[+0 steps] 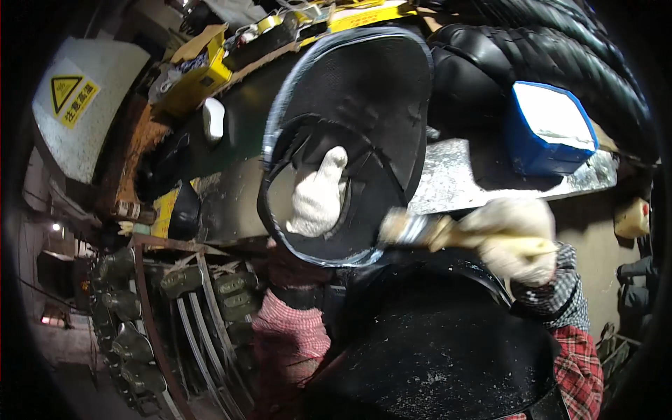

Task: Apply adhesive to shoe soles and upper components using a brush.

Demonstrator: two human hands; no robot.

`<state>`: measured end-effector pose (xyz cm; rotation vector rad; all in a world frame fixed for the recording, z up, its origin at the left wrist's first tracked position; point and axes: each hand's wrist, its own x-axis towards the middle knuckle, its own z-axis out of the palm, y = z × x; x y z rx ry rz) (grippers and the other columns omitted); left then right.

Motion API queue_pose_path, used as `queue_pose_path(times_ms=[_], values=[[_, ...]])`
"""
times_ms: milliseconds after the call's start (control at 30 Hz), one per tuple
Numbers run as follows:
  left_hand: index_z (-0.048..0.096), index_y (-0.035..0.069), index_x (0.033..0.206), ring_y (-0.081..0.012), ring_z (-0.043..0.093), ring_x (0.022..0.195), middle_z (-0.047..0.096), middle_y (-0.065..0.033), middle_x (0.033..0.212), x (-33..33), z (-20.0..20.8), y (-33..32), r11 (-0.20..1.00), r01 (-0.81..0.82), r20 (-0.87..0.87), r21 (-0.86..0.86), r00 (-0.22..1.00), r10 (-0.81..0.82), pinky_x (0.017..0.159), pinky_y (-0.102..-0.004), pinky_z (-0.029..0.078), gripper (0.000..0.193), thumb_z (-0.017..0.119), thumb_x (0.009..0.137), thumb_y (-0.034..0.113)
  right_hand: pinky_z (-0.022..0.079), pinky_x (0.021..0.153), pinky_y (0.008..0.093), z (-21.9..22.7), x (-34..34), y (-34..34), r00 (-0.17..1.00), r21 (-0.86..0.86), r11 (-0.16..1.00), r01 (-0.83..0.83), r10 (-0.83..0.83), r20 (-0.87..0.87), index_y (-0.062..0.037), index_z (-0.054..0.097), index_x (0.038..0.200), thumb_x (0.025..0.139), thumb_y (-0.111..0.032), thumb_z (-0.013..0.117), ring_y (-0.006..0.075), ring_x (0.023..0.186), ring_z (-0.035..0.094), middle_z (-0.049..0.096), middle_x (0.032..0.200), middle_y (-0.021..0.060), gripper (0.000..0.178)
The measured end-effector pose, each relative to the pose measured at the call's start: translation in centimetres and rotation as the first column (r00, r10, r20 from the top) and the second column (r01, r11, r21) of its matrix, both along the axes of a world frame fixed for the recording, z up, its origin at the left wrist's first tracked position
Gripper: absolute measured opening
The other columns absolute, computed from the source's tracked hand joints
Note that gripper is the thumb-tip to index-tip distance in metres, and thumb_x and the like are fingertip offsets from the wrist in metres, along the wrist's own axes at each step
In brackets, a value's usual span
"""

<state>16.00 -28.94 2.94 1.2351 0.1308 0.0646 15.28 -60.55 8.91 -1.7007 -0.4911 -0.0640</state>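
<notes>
My left hand (pixel 318 196), in a white knit glove, reaches through the opening of a large black seat-shaped cover (pixel 364 105) with a pale blue-grey rim and holds it up from inside. Gloved the same way, my right hand (pixel 514 238) grips the yellow handle of a paintbrush (pixel 420 229) whose bristles touch the cover's lower right edge. Both forearms wear red plaid sleeves. A black apron (pixel 434 343) covers my lap below the hands.
A blue tub (pixel 549 129) with white contents stands on a worn metal bench (pixel 462 178) to the right. Black tyres (pixel 546 49) are stacked behind it. Yellow boxes (pixel 199 73) and clutter sit upper left. A rack of dark moulded parts (pixel 129 315) stands lower left.
</notes>
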Motion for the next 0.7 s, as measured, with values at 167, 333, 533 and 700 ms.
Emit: queue_pose_path(times_ms=[167,333,533,700], values=[[0.061,-0.004,0.114,-0.0179,0.064,0.083,0.068,-0.0114,0.101,-0.2,0.1,-2.1,0.990,0.119,-0.038,0.073,0.992,-0.117,0.072,-0.0318,0.051,0.023,0.057,0.097,0.010,0.053,0.067,0.0246,-0.7,3.2,-1.3,0.976,0.106,0.970,0.217,-0.219,0.005,0.0043,0.066,0.100,0.091,-0.013,0.063,0.0130,0.076,0.067,0.070,0.084,0.0107,0.020],[0.061,-0.004,0.114,-0.0170,0.064,0.083,0.069,-0.0111,0.101,0.0,-0.7,-3.3,0.973,0.185,-0.061,0.137,0.982,-0.178,0.071,-0.0312,0.050,0.023,0.057,0.097,0.010,0.055,0.065,0.0291,-2.2,3.7,-2.0,0.865,-0.151,0.988,-0.022,0.095,0.492,0.0044,0.069,0.089,0.091,-0.007,0.061,0.0160,0.070,0.067,0.068,0.075,0.0126,0.015],[0.062,-0.004,0.113,-0.0160,0.063,0.082,0.069,-0.0107,0.100,-1.5,-2.0,-3.2,0.948,0.143,-0.077,0.285,0.989,-0.126,0.071,-0.0304,0.050,0.022,0.057,0.097,0.010,0.052,0.078,0.0287,-2.5,8.5,-2.1,0.869,0.163,0.974,0.158,-0.216,0.446,0.0025,0.064,0.110,0.091,-0.011,0.063,0.0192,0.086,0.065,0.067,0.099,0.0138,0.024],[0.062,-0.005,0.112,-0.0151,0.063,0.082,0.069,-0.0103,0.100,-2.4,-3.5,-3.9,0.679,-0.002,0.096,0.734,0.990,-0.100,0.071,-0.0298,0.050,0.022,0.058,0.097,0.011,0.051,0.068,0.0373,-7.3,3.2,-3.2,0.878,0.505,0.839,-0.204,0.385,-0.285,-0.0017,0.066,0.107,0.080,-0.008,0.073,0.0259,0.077,0.066,0.065,0.089,0.0128,0.028]])
